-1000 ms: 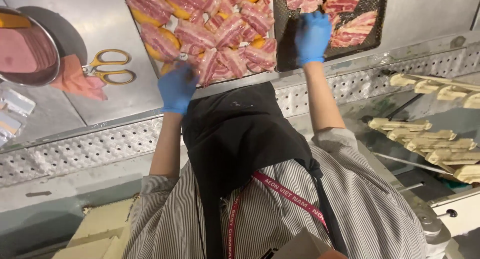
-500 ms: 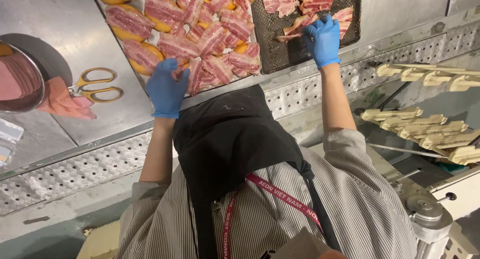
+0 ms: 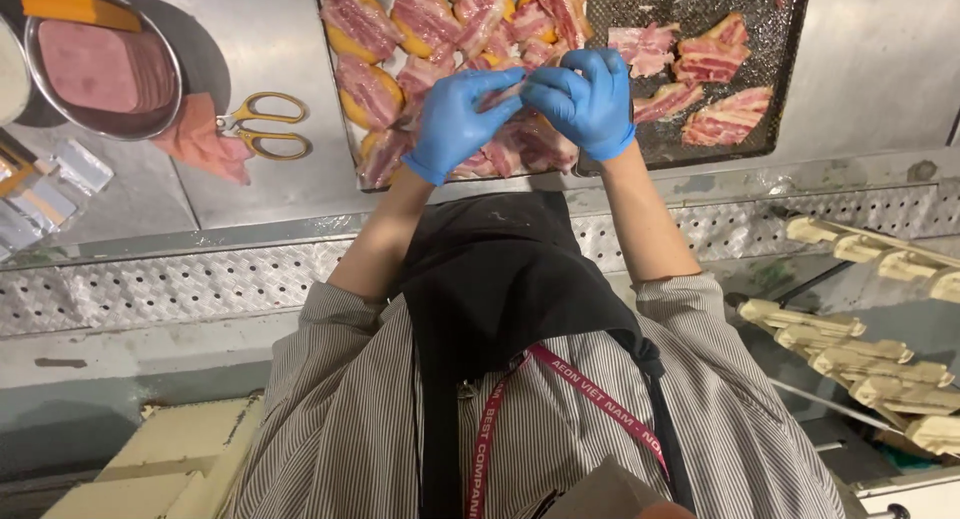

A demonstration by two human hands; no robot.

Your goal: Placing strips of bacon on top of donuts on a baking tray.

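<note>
Both my hands wear blue gloves and meet above the near edge of a tray. My left hand [image 3: 455, 119] and my right hand [image 3: 585, 99] pinch the two ends of one bacon strip [image 3: 503, 91] between them. Under them lies a tray of buns topped with bacon [image 3: 420, 29]. To the right, a dark mesh tray [image 3: 790, 69] holds several loose bacon slices [image 3: 715, 119].
A round metal bowl of sliced ham [image 3: 100, 69] sits at the far left, with yellow-handled scissors [image 3: 260, 124] and a pink cloth [image 3: 200, 139] beside it. A perforated steel ledge [image 3: 150, 279] runs along the counter front. Pale racks [image 3: 860, 349] stand at right.
My right hand left the mesh tray with a bacon strip and came to the middle. My left hand rose from the bun tray's edge to take hold of the same strip.
</note>
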